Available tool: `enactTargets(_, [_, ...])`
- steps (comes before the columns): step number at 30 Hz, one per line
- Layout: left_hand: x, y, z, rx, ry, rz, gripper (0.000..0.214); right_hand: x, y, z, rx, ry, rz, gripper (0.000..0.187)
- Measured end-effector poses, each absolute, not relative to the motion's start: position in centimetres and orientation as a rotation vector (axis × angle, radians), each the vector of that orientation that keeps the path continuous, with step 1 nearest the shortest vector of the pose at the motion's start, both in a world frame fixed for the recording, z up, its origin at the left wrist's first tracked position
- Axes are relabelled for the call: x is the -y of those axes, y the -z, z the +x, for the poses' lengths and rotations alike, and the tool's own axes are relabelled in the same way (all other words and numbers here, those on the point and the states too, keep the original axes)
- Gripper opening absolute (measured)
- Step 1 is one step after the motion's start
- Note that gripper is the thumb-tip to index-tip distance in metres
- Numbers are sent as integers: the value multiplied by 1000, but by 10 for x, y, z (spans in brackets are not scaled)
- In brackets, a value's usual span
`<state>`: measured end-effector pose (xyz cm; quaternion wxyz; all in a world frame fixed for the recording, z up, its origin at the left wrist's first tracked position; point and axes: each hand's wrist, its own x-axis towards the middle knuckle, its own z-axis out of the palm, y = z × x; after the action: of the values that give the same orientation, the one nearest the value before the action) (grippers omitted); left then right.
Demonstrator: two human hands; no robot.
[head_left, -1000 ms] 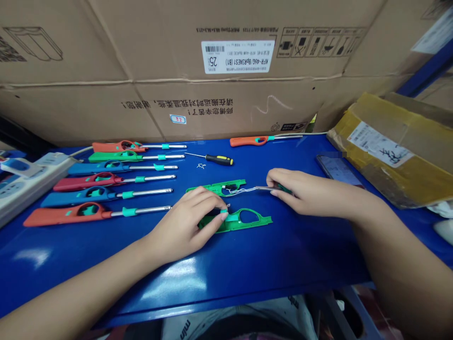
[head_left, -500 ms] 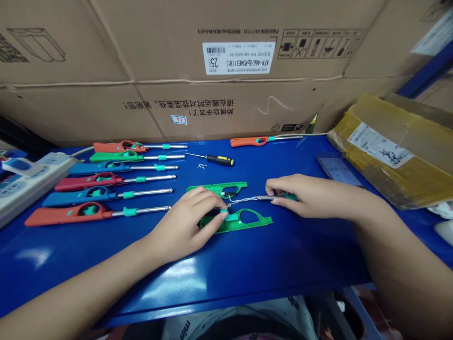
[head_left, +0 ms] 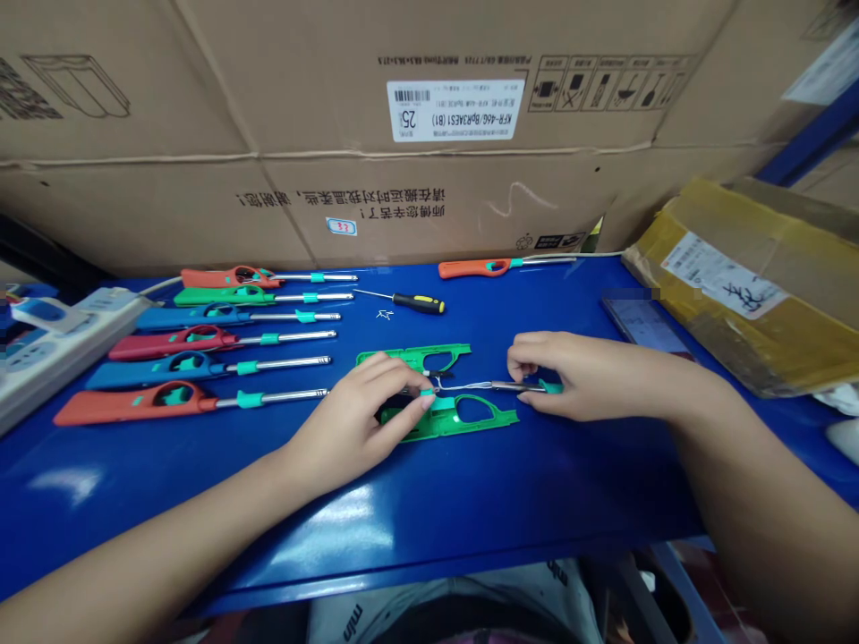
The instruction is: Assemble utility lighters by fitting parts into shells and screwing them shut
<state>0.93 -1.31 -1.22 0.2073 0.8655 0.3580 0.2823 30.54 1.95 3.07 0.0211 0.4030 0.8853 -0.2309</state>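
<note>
blue table (head_left: pixel 510 501), cardboard box (head_left: pixel 282 107) behind. from afar, my left hand (head_left: pixel 366 407) pinches a teal piece (head_left: pixel 428 393) over the nearer green shell (head_left: pixel 463 427); white wires (head_left: pixel 470 385) reach the metal tube (head_left: pixel 514 386) between the fingers of my right hand (head_left: pixel 564 371), gripped or not, i can't quite tell.

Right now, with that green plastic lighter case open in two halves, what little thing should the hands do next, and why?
Perhaps the right hand should ease the thin silver metal tube toward the nearer green plastic case half: the tube lies outside it, and the thin white wires from its end run toward the left hand.
</note>
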Motion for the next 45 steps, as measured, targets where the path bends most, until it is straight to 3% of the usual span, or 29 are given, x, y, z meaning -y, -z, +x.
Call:
enactTargets(4, [14, 14, 11, -1024, -860, 2324, 10, -14, -28, 291, -2991, 702, 1171, 21])
enactTargets(10, [18, 12, 19, -1008, -999, 2208, 8, 1, -12, 256, -3230, 1015, 1127, 23])
enactTargets(16, [14, 6, 23, -1027, -1035, 2186, 23, -2, 0, 248, -3160, 1411, 1283, 11])
enactTargets(23, [-11, 3, 14, -1138, -640, 2647, 15, -20, -3, 264, -2829, 1491, 1832, 20])
enactTargets(30, [-23, 1, 19, -1113, -539, 2648, 7, -26, 4, 267, -2749, 1551, 1886, 28])
enactTargets(45, [18, -10, 35, -1103, -889, 2223, 8, -20, -15, 271, -2579, 1697, 1751, 29])
